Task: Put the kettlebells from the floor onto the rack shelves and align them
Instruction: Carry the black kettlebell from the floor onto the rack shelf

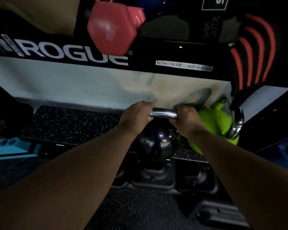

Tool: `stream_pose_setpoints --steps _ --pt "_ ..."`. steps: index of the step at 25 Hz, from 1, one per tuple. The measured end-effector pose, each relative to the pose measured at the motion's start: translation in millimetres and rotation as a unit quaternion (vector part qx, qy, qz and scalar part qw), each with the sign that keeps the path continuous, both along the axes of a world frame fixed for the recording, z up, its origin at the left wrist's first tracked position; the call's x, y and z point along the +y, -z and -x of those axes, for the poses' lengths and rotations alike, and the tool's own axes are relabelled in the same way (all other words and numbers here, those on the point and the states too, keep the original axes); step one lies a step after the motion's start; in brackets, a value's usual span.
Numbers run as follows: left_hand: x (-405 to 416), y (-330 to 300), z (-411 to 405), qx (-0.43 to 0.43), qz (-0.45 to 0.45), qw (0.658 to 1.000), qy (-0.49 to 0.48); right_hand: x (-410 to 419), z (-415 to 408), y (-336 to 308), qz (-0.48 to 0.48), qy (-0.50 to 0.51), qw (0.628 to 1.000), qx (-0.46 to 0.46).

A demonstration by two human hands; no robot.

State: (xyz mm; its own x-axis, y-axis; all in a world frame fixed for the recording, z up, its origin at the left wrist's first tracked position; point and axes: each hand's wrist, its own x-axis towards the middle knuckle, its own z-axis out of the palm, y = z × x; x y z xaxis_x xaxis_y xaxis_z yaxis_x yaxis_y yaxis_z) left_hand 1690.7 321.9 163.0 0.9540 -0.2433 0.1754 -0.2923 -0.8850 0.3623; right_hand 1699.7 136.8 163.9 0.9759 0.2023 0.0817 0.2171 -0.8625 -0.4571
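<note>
— Nearest us, what do you see?

— Two bare forearms reaching forward and down. Below them lies speckled dark floor, with black moulded blocks at the rack's foot.

— And the hands?

— Both are clenched on one chrome handle: the left hand at its left end, the right hand at its right end. Beneath it hangs a glossy black kettlebell, over the front edge of the lower shelf. Whether it touches the shelf, I cannot tell.

— What is on that shelf?

— A speckled mat, and a bright green kettlebell with a chrome handle, just right of the black one.

— Farther up?

— A black beam lettered ROGUE, bearing a white label. On the shelf above sits a pink dumbbell; beside it, at right, a black object with red stripes.
</note>
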Motion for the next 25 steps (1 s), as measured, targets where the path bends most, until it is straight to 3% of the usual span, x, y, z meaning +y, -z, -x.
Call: stream_pose_setpoints --steps 6,10,12,17,21,25 --pt "-8 10 -22 -0.022 0.027 0.999 0.014 -6 -9 9 -0.031 0.058 0.997 0.037" --pt "-5 9 -22 0.035 0.039 0.999 0.0 -9 -10 3 0.013 0.029 0.996 0.087" --pt "-4 8 -13 0.074 0.054 0.996 -0.023 -10 -5 -6 0.042 0.006 0.997 0.064" --pt "52 14 59 0.082 0.014 0.988 -0.131 34 34 -30 0.031 -0.203 0.975 -0.079" --pt "114 22 163 0.121 -0.001 0.972 -0.201 99 84 -22 0.018 -0.3 0.951 -0.068" --pt "178 37 304 0.191 0.001 0.93 -0.315 179 175 5 0.008 -0.439 0.898 0.005"
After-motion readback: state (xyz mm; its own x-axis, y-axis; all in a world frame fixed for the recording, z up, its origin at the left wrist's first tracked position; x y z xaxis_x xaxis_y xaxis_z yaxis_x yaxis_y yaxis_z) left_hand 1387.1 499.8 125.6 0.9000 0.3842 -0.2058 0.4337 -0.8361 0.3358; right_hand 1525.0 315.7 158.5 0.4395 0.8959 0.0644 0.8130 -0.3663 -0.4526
